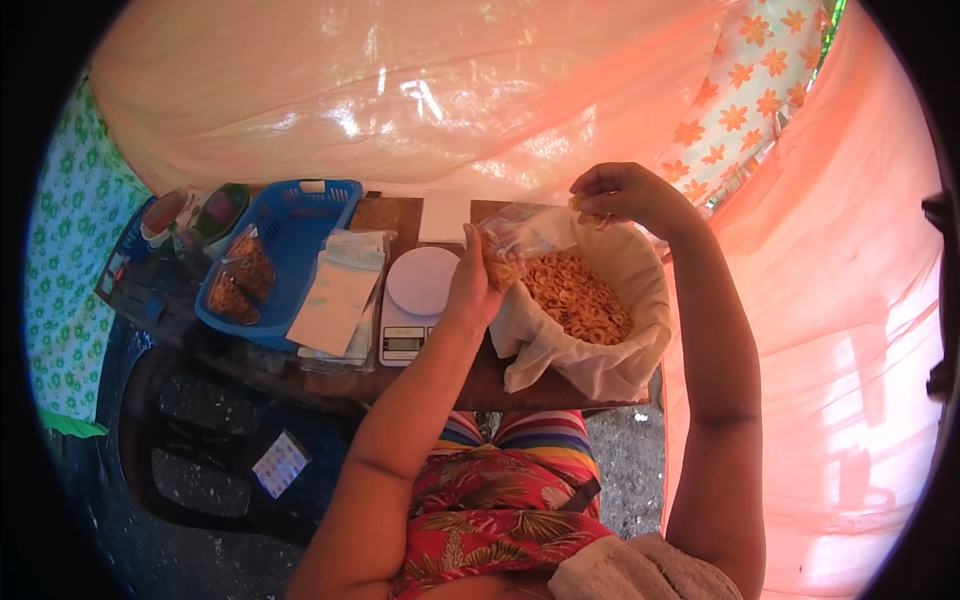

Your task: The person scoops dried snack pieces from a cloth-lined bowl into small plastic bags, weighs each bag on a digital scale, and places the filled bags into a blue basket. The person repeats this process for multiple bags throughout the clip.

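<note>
My left hand (480, 285) grips a clear plastic bag (517, 232) with some chips in its lower end. The bag's mouth points to the right, over the rim of a cloth-lined basket (645, 300). Inside the basket lies a heap of thin golden-brown chips (577, 300), round and curled. Above its far right side, my right hand (622, 196) pinches a few chips (579, 202) between thumb and fingers. Just left of my left wrist sits a white digital kitchen scale (424, 281) with a round platform; my forearm covers part of its front.
A blue plastic basket (300, 225) holds filled bags (251, 270). Between it and the scale lie stacked flat pouches (337, 292). Bowls (221, 210) stand at the table's far left. A dark plastic chair (142, 435) bears a small packet (280, 463). Orange sheeting (810, 360) hangs close on the right.
</note>
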`<move>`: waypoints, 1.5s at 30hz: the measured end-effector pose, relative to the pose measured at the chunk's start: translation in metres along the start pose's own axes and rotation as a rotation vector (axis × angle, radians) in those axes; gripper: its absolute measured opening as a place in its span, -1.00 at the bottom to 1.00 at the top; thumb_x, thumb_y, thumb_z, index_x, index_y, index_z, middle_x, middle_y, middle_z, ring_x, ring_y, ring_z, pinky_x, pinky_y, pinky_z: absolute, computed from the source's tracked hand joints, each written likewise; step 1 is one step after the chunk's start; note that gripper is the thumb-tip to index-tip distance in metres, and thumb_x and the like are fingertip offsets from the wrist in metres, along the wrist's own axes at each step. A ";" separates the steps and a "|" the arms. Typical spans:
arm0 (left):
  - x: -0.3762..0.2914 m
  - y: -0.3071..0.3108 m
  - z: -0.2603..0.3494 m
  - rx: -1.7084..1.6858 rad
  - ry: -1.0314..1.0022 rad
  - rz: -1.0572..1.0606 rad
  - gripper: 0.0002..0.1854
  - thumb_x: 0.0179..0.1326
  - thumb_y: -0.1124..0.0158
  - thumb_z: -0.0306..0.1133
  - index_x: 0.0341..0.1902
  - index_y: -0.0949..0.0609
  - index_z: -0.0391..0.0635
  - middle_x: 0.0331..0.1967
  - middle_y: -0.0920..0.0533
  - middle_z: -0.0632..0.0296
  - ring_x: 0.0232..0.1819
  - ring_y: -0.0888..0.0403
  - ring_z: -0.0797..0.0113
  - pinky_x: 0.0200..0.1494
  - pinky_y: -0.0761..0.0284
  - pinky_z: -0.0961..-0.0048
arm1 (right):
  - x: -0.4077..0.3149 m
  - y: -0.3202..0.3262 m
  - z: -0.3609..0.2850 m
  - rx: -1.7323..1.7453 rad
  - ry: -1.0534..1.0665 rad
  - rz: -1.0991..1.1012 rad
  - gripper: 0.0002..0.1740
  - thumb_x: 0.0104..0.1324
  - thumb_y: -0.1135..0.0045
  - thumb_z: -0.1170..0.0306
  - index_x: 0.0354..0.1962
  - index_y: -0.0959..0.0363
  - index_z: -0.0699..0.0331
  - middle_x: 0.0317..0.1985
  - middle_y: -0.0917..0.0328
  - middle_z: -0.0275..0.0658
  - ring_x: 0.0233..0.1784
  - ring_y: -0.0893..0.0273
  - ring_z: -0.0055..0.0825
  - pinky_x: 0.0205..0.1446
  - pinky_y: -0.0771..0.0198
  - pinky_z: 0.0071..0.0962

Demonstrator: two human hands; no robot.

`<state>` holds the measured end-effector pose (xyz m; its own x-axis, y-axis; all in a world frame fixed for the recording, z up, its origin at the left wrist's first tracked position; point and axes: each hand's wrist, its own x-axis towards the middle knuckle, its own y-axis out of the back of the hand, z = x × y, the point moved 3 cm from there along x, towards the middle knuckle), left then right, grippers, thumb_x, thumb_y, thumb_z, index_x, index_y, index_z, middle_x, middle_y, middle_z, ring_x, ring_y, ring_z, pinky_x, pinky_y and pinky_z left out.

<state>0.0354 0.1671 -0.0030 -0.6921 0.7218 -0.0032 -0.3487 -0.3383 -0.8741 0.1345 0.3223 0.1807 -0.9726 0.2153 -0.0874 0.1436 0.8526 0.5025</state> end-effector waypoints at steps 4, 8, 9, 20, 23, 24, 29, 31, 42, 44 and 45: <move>0.000 0.002 0.000 -0.024 -0.014 0.003 -0.28 0.24 0.01 0.25 0.21 -0.32 -0.12 0.05 -0.45 0.21 0.03 -0.46 0.29 0.05 -0.50 0.34 | 0.020 -0.016 -0.009 -0.219 -0.041 -0.056 -0.72 0.14 -0.22 0.48 -0.18 -0.50 0.41 -0.36 -0.59 -0.22 -0.34 -0.61 -0.53 -0.28 -0.55 -0.57; 0.001 0.004 0.001 -0.027 -0.038 -0.025 -0.28 0.25 0.06 0.26 0.21 -0.31 -0.13 0.07 -0.43 0.17 0.04 -0.45 0.29 0.06 -0.50 0.31 | 0.031 -0.029 -0.013 -0.288 0.002 -0.125 -0.79 0.13 -0.20 0.51 -0.26 -0.54 0.42 -0.40 -0.60 -0.23 -0.40 -0.60 -0.53 -0.34 -0.56 -0.54; 0.001 0.005 0.001 -0.033 -0.028 0.002 -0.28 0.25 0.06 0.26 0.21 -0.31 -0.13 0.06 -0.44 0.16 0.04 -0.46 0.29 0.05 -0.51 0.31 | 0.033 -0.031 -0.015 -0.324 0.017 -0.138 -0.80 0.13 -0.19 0.51 -0.26 -0.55 0.42 -0.40 -0.60 -0.23 -0.40 -0.60 -0.53 -0.33 -0.57 -0.54; -0.003 -0.001 -0.004 -0.189 0.031 -0.052 -0.31 0.22 0.05 0.28 0.11 -0.40 -0.13 -0.15 -0.57 0.15 -0.19 -0.58 0.28 -0.10 -0.55 0.40 | 0.042 -0.050 -0.034 -0.085 0.119 0.030 -0.76 0.26 -0.13 0.41 -0.15 -0.56 0.35 -0.31 -0.62 -0.22 -0.29 -0.60 -0.52 -0.23 -0.56 -0.50; -0.003 0.003 0.001 -0.258 -0.007 -0.023 -0.32 0.20 -0.03 0.25 0.08 -0.41 -0.13 -0.17 -0.57 0.17 -0.22 -0.57 0.33 -0.15 -0.56 0.41 | 0.035 -0.053 -0.039 -0.141 0.175 0.181 -0.67 0.26 -0.18 0.24 -0.13 -0.56 0.28 -0.23 -0.60 -0.18 -0.11 -0.57 -0.44 -0.05 -0.49 -0.42; -0.001 0.005 0.003 -0.225 -0.038 -0.006 -0.33 0.19 -0.06 0.24 0.08 -0.41 -0.13 -0.19 -0.57 0.18 -0.23 -0.57 0.34 -0.16 -0.57 0.42 | 0.034 -0.059 -0.039 -0.261 0.257 0.258 -0.63 0.25 -0.19 0.19 -0.12 -0.56 0.29 -0.22 -0.59 -0.15 -0.06 -0.55 -0.40 0.00 -0.46 -0.38; 0.000 0.028 0.016 0.075 -0.200 -0.011 -0.40 0.16 -0.18 0.17 0.03 -0.43 -0.10 -0.20 -0.56 0.22 -0.22 -0.56 0.39 -0.16 -0.56 0.44 | 0.050 -0.094 -0.017 -0.539 0.273 0.006 -0.65 0.13 -0.27 0.28 -0.21 -0.57 0.37 -0.29 -0.61 -0.11 -0.11 -0.58 -0.43 -0.34 -0.55 -0.47; -0.002 0.043 0.027 0.073 -0.145 0.003 -0.43 0.25 -0.13 0.10 0.10 -0.42 -0.12 -0.10 -0.55 0.23 -0.12 -0.54 0.41 -0.08 -0.53 0.45 | 0.065 -0.106 -0.007 -0.193 0.144 -0.127 -0.76 0.12 -0.24 0.40 -0.29 -0.59 0.39 -0.38 -0.62 -0.14 -0.38 -0.61 -0.50 -0.39 -0.54 -0.52; -0.057 0.086 0.142 0.461 -0.423 0.534 -0.13 0.28 0.05 0.26 0.39 -0.09 -0.22 0.28 -0.26 -0.08 0.38 -0.14 0.10 0.41 0.01 0.19 | 0.133 -0.189 0.022 0.094 0.183 -0.010 -0.87 0.18 -0.16 0.54 -0.30 -0.57 0.41 -0.47 -0.60 -0.19 -0.54 -0.56 -0.57 -0.45 -0.53 -0.61; -0.067 0.084 0.155 0.470 -0.467 0.524 -0.13 0.31 0.07 0.23 0.41 -0.06 -0.24 0.31 -0.24 -0.10 0.40 -0.11 0.12 0.43 0.04 0.20 | 0.139 -0.197 0.036 0.132 0.141 0.009 -0.87 0.20 -0.14 0.55 -0.29 -0.57 0.40 -0.47 -0.60 -0.18 -0.52 -0.58 -0.54 -0.45 -0.53 -0.61; -0.071 0.083 0.160 0.477 -0.496 0.511 -0.13 0.32 0.07 0.21 0.42 -0.04 -0.25 0.32 -0.22 -0.11 0.41 -0.10 0.12 0.44 0.06 0.21 | 0.140 -0.198 0.044 0.156 0.096 0.026 -0.87 0.20 -0.12 0.56 -0.28 -0.56 0.40 -0.46 -0.60 -0.18 -0.51 -0.59 -0.53 -0.45 -0.52 -0.62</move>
<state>-0.0452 -0.0092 0.0019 -0.9943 0.1017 -0.0306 -0.0705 -0.8480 -0.5253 -0.0219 0.2045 0.0313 -0.9800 0.1985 0.0101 0.1886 0.9124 0.3633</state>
